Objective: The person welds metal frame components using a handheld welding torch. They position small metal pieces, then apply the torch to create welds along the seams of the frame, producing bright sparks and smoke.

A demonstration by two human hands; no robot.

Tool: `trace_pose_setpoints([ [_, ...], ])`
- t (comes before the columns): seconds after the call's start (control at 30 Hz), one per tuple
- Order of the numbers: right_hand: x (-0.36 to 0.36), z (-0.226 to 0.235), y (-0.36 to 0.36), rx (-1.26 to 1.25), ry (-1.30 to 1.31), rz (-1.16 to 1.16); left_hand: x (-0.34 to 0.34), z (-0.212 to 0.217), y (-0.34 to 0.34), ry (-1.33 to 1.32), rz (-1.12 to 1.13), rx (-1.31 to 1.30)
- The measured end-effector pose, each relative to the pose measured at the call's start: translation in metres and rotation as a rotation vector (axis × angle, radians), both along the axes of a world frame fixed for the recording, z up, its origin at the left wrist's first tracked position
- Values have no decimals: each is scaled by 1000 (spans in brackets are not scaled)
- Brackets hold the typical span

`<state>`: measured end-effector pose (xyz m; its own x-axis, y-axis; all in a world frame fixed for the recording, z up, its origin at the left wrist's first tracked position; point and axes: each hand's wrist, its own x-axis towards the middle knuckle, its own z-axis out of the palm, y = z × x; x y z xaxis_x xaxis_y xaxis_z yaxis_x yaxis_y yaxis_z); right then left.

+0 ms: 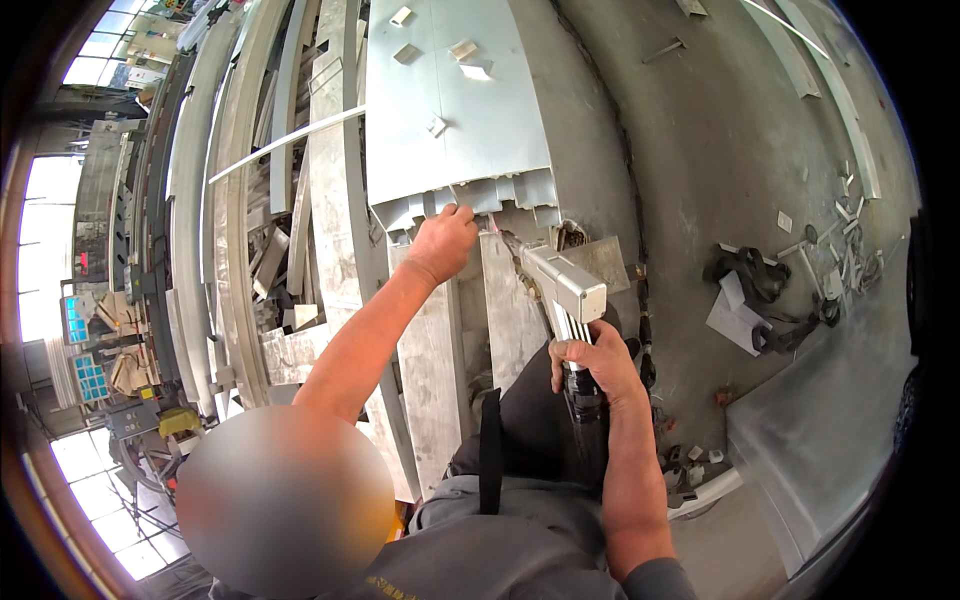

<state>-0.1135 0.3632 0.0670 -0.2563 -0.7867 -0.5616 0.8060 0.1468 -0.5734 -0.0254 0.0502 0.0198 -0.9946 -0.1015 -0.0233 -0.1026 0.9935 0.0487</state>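
Note:
My left hand (pixel 443 243) is closed, its fingertips together at the near edge of a long grey metal panel (pixel 455 90). Whatever lies between them is hidden. Bent metal flanges (pixel 540 190) and notched openings run along that edge, beside the hand. In my right hand (pixel 603 365) is a welding gun (pixel 565 280) with a boxy silver body, a ribbed grip and a black-wrapped lower end. Its narrow front reaches toward the panel's edge, to the right of my left hand. Several small metal pieces (pixel 463 49) lie on top of the panel.
Under and left of the panel are long metal beams (pixel 330 190), with offcuts (pixel 270 262) between them. A thin white strip (pixel 285 143) crosses the beams. On the floor at right lie black straps (pixel 750 275), a white sheet (pixel 735 318) and scraps. A grey sheet (pixel 820 440) stands lower right.

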Motion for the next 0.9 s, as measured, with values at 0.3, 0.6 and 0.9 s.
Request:
trace_pose_setpoints([
  [0.3,1,2,0,-14,-17,-40,-4,5,0,-11,11,26],
  [0.6,-3,2,0,-33,-55,-49,-5,5,0,-13,-14,5],
  [0.9,1,-3,-8,0,-48,-1,-7,9,1,-98,31,25],
])
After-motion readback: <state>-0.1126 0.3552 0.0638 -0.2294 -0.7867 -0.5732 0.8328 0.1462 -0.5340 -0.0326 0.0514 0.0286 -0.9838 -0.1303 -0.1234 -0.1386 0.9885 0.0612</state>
